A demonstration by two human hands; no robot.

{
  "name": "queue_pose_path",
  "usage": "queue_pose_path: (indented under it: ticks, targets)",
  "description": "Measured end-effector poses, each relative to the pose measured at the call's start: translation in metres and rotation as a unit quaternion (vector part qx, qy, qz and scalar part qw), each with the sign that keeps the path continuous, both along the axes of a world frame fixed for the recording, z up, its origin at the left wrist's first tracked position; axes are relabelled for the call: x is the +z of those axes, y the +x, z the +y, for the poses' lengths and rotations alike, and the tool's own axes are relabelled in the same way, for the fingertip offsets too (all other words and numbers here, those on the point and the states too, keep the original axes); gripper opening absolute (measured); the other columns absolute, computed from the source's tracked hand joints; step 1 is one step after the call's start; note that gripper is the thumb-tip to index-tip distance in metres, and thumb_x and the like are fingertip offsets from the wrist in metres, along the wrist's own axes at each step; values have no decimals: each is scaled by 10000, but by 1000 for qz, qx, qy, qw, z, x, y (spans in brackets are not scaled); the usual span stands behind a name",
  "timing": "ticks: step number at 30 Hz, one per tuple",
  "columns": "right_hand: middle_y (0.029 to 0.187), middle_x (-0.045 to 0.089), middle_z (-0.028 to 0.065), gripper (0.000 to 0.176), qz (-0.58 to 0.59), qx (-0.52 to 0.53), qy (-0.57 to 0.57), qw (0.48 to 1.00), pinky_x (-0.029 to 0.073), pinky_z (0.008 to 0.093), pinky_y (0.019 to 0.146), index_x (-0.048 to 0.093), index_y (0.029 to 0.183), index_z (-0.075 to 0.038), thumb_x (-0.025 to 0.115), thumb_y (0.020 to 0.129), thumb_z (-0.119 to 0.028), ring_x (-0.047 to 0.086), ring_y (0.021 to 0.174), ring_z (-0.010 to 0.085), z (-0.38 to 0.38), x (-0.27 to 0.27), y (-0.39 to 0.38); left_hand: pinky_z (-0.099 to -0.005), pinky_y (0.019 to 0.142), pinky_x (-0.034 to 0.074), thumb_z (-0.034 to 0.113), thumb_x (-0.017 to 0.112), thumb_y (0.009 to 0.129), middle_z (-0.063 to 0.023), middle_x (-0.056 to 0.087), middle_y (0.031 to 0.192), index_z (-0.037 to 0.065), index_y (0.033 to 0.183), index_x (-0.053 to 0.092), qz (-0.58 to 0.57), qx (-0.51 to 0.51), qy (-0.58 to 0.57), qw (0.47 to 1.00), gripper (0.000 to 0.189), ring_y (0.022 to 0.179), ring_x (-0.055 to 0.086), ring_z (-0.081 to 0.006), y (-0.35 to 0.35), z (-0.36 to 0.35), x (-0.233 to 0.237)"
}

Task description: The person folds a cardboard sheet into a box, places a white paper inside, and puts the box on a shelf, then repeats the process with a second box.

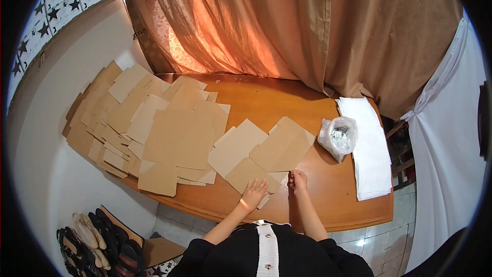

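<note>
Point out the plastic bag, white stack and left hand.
Plastic bag point(336, 151), head view, on its lower wall.
White stack point(370, 149), head view, middle of its top.
Left hand point(254, 193), head view, back of the hand.

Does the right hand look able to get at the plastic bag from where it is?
Probably yes: the plastic bag stands open, ahead and to the right of the right hand, with only bare tabletop between them.

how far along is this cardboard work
Nothing clearly looks done: the cardboard all lies open, none folded up. In hand is the sheet under the left hand, with the right hand near its edge. The pile, filled bag and white stack probably remain, though that's a guess.
</note>
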State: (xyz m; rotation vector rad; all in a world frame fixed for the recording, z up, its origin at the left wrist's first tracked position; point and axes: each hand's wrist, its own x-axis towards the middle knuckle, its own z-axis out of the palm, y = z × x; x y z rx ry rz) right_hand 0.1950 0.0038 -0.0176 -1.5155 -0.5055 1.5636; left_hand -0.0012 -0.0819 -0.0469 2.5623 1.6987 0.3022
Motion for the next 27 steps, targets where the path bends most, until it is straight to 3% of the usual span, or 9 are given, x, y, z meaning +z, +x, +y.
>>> queue_pose_path:
  ticks: [5, 8, 12, 15, 17, 20, 24, 25, 27]
  targets:
    - [601, 506, -42, 95, 82, 43, -33, 995, 339, 193, 376, 596, 814, -89, 603, 821, -183, 428, 449, 46, 2, -6, -7, -484, 1006, 306, 363, 572, 799, -170, 396, 1356, 65, 1291, 432, -132, 6, -24, 991, 592, 1221, 396, -373, -5, -1, 22]
    - [587, 518, -52, 157, 47, 139, -54, 988, 343, 190, 384, 611, 841, -83, 562, 859, -231, 437, 447, 49, 3, 3, -24, -475, 1028, 274, 380, 581, 765, -223, 340, 1374, 71, 1319, 401, -112, 44, -14, 993, 659, 1249, 353, -379, 4, -4, 28]
    - [594, 541, -24, 192, 26, 124, -45, 991, 387, 200, 397, 599, 831, -74, 541, 874, -253, 485, 463, 65, 6, 4, -30, -466, 1046, 238, 399, 568, 765, -255, 303, 1382, 78, 1344, 367, -74, 39, -14, 996, 691, 1277, 306, -378, 7, -7, 23]
    - [597, 552, 6, 258, 88, 19, -70, 993, 442, 222, 427, 583, 813, -53, 522, 884, -294, 535, 488, 95, 11, 0, -30, -458, 1057, 217, 402, 553, 776, -242, 277, 1401, 96, 1365, 332, -69, 41, -28, 996, 700, 1292, 277, -376, 8, -7, 20]
    - [612, 555, 16, 247, 20, 46, -16, 999, 500, 250, 531, 579, 843, -55, 522, 864, -294, 570, 547, 122, 13, 1, -26, -490, 1056, 196, 385, 572, 767, -233, 243, 1418, 77, 1378, 298, -78, 53, -29, 995, 736, 1303, 250, -383, 10, -10, 21]
    - [631, 584, 45, 207, -49, 58, 46, 996, 484, 233, 525, 581, 822, -45, 529, 838, -245, 572, 539, 128, 11, 15, -25, -540, 1047, 173, 362, 596, 754, -229, 214, 1430, 47, 1389, 252, -104, 76, -14, 992, 787, 1310, 230, -392, 12, -15, 31]
    - [651, 620, 63, 253, -44, 129, 126, 983, 447, 222, 577, 624, 799, 9, 546, 831, -230, 581, 598, 110, 4, 54, -24, -572, 1044, 130, 318, 628, 716, -248, 154, 1441, 12, 1396, 191, -69, 96, 15, 993, 864, 1317, 172, -431, 7, -10, 42]
    - [651, 620, 63, 253, -46, 127, 126, 983, 447, 222, 577, 624, 799, 9, 546, 831, -230, 581, 598, 110, 1, 67, -28, -583, 1039, 132, 283, 636, 712, -250, 162, 1438, 18, 1394, 198, -117, 96, 60, 987, 853, 1314, 172, -442, 4, -9, 46]
    - [674, 637, 70, 295, -11, 158, 263, 952, 441, 254, 548, 632, 816, 29, 554, 857, -252, 580, 614, 107, -5, 89, -40, -594, 1034, 134, 248, 644, 708, -252, 170, 1436, 23, 1392, 205, -164, 95, 104, 976, 843, 1312, 171, -454, -3, -7, 54]
